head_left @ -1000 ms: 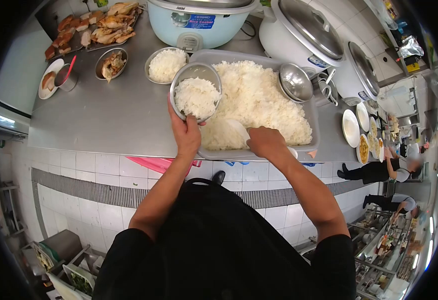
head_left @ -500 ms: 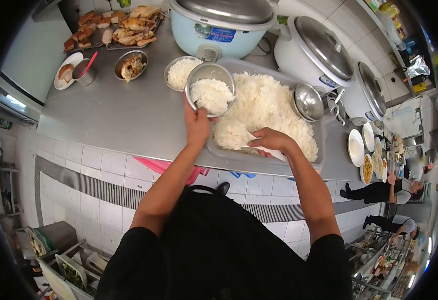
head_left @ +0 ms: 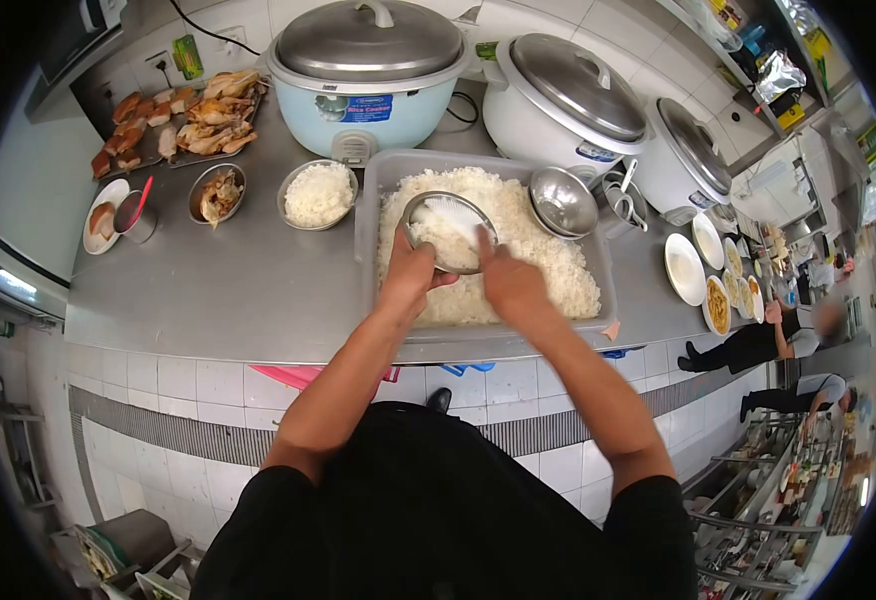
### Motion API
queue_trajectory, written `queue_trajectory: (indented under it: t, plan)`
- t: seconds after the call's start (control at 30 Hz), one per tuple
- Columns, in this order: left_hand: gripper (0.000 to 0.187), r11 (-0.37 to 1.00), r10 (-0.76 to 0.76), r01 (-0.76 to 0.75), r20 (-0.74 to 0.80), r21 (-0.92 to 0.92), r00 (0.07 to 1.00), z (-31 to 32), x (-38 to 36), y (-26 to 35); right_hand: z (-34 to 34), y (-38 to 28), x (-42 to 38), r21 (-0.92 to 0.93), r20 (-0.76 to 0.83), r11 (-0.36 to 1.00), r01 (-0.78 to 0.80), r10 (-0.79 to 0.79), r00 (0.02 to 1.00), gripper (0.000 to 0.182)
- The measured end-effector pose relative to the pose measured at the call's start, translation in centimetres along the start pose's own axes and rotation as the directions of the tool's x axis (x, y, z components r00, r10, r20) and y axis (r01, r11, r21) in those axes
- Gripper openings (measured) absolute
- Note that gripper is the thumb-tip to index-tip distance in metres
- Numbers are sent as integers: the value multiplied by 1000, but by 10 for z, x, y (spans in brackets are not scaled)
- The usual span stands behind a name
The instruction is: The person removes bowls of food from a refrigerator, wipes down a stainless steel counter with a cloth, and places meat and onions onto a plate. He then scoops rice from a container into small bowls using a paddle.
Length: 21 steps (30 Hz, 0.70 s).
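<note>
My left hand (head_left: 410, 272) grips a metal bowl (head_left: 411, 205) of rice by its near left rim, above the tub. In my right hand (head_left: 514, 286), closed fingers hold a white rice paddle (head_left: 450, 212), whose blade lies inside the bowl against the rice; the hand is slightly blurred. Under both hands is a grey plastic tub (head_left: 369, 200) filled with loose cooked rice (head_left: 548, 270). Nested empty metal bowls (head_left: 563, 202) rest on the rice at the tub's back right. Left of the tub stands another metal bowl heaped with rice (head_left: 319, 195).
Behind the tub stand a blue rice cooker (head_left: 358, 95) and two white ones (head_left: 558, 110). Trayed meat (head_left: 218, 115), a bowl of meat pieces (head_left: 220, 196) and a steel cup (head_left: 138, 222) are at left. Filled dishes (head_left: 718, 305) and two people (head_left: 758, 345) are at right.
My left hand has brought the bowl right, over the tub. My right hand has lifted the paddle out of the tub's rice into the bowl. The camera view has shifted.
</note>
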<state>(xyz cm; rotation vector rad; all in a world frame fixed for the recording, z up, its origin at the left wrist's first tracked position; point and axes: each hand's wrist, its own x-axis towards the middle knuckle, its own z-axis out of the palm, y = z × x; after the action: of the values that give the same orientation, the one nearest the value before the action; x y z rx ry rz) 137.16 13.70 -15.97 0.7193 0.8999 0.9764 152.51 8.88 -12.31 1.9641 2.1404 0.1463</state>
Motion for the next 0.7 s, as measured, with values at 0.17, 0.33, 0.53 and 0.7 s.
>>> queue_trajectory:
  t: [0.17,0.33,0.53,0.7]
  plan:
    - [57,991,14,-26,-98,-130,995,3,4,0,-11,-15,-19,306,-91,941,-144,180,979,67]
    - [55,980,122,-148,-190,-131,974,-15,13,16,10,-17,-16,568,-343,822,22,213,915,61]
    - [29,943,325,-256,-419,213,848,-131,83,73,24,23,-56,940,-98,334,-68,456,885,53]
    - [36,516,559,201,-505,833,658,-223,177,84,50,36,-96,990,29,107,-95,498,867,54]
